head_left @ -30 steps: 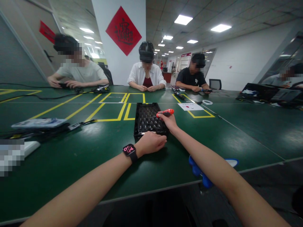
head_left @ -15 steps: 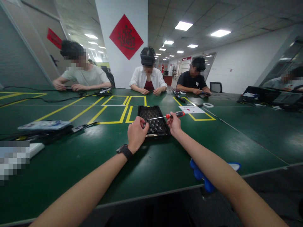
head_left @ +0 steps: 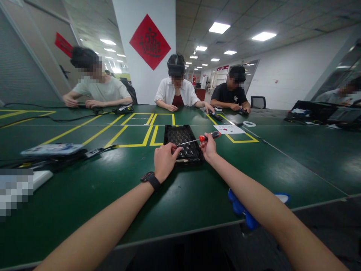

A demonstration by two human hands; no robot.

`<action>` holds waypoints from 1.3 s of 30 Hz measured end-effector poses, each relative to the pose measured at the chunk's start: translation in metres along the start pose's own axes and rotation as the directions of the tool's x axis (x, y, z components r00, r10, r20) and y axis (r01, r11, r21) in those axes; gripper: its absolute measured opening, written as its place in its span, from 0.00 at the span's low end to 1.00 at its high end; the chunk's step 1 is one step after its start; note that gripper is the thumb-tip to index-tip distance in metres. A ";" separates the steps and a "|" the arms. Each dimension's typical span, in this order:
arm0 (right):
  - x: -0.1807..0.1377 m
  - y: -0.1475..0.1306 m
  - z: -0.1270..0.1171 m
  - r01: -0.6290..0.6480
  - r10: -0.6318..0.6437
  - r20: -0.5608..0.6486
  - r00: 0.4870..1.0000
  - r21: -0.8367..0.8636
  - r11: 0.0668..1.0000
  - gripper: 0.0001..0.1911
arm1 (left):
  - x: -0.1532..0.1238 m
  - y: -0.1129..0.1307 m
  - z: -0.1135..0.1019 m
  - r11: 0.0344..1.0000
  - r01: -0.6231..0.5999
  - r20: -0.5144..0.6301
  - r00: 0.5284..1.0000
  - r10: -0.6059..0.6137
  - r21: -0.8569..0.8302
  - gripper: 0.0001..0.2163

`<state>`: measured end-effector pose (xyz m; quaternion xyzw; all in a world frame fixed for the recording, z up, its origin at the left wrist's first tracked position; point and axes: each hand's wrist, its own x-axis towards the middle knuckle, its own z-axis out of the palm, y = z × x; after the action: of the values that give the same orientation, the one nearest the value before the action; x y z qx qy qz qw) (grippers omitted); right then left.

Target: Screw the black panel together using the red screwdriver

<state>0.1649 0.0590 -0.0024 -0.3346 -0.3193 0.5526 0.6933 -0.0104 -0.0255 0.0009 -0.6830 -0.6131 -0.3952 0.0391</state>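
Note:
A shallow black case (head_left: 199, 160) with rows of small metallic pieces lies on the green table in front of me. My right hand (head_left: 209, 148) grips a screwdriver (head_left: 209, 136) by its red and black handle, the shaft pointing left across the case. At the shaft's tip, over the case's left side, my left hand (head_left: 167, 160) is closed with thumb and fingertips together. Whatever it pinches there is too small to make out. A dark watch sits on my left wrist.
Left of me lie a pale blue box (head_left: 56, 149), cables and a white object (head_left: 42, 180). A blue object (head_left: 241, 207) is partly under my right forearm. Beyond the case are yellow tape lines, a paper sheet (head_left: 229, 129) and a white ring (head_left: 249, 124). Several people sit around the table.
My left hand has shifted slightly right and down, still at the screwdriver's tip. The screwdriver has moved a little right. Across the table, a person's hand has reached out to a dark object.

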 end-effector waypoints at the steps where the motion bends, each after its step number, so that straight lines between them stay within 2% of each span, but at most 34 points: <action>1: 0.000 0.000 0.000 0.004 -0.004 0.003 1.000 -0.003 1.000 0.13 | 0.000 0.000 0.000 1.000 -0.003 0.001 1.000 0.003 0.006 0.12; 6: 0.000 0.001 0.001 0.016 -0.016 0.007 1.000 -0.002 1.000 0.13 | 0.000 -0.003 0.003 0.999 -0.027 -0.010 1.000 0.028 0.029 0.07; 14: -0.002 -0.002 0.002 -0.014 0.014 0.005 1.000 0.011 1.000 0.12 | 0.000 -0.004 0.005 0.999 -0.032 -0.007 0.999 0.033 0.041 0.07; 18: -0.002 -0.001 0.003 0.029 -0.029 -0.006 1.000 -0.013 0.999 0.12 | 0.000 -0.004 0.005 0.998 -0.033 -0.010 0.999 0.034 0.053 0.06; 24: -0.004 0.000 0.004 0.162 -0.163 -0.001 0.987 -0.116 0.980 0.14 | -0.001 -0.003 0.003 0.996 -0.039 0.000 0.999 0.039 0.082 0.07; 28: -0.012 -0.006 0.010 0.301 -0.306 0.008 0.952 -0.204 0.932 0.15 | -0.001 -0.002 0.002 0.992 -0.040 0.021 0.999 0.038 0.116 0.08; 32: -0.031 -0.017 0.018 0.468 -0.466 0.091 0.880 -0.338 0.817 0.15 | -0.001 -0.001 0.001 0.989 -0.046 0.029 0.999 0.042 0.140 0.07; 35: -0.044 -0.027 0.024 0.540 -0.503 0.201 0.841 -0.391 0.746 0.12 | -0.001 0.000 0.000 0.986 -0.041 0.039 0.999 0.035 0.163 0.07; 39: -0.050 -0.033 0.027 0.569 -0.502 0.267 0.823 -0.378 0.731 0.09 | 0.000 0.000 0.000 0.985 -0.043 0.053 0.998 0.035 0.168 0.08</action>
<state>0.1522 0.0070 0.0362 -0.3346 -0.5686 0.2646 0.7034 -0.0105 -0.0261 0.0010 -0.6987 -0.6316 -0.3238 0.0897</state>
